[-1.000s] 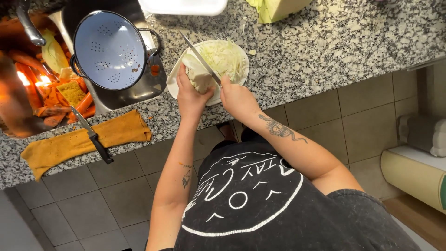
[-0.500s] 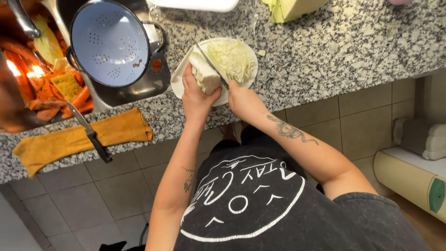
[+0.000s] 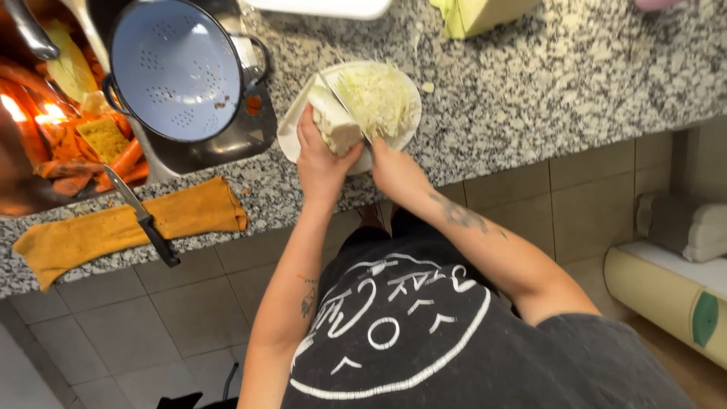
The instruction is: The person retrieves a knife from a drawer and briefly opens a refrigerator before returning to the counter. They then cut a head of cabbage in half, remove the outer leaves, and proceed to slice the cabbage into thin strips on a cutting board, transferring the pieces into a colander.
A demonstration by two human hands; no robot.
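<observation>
On a white plate [image 3: 291, 135] at the counter's edge lies a pale wedge of cabbage [image 3: 334, 123], and my left hand [image 3: 319, 163] grips it from the near side. My right hand [image 3: 394, 170] holds a knife [image 3: 342, 101], its blade slanting across the wedge's cut face. A heap of shredded cabbage [image 3: 379, 97] fills the plate's right half.
A blue colander [image 3: 173, 70] sits in a dark pan left of the plate. A black-handled knife [image 3: 144, 219] rests on an orange cloth [image 3: 121, 226] at the speckled counter [image 3: 545, 83] edge. Carrots [image 3: 113, 163] and peelings fill the sink at far left. A yellow-green object [image 3: 473, 14] stands at the back.
The view has shifted slightly. My hands stay on the cabbage and the knife, and the blade sits lower across the wedge than a second ago.
</observation>
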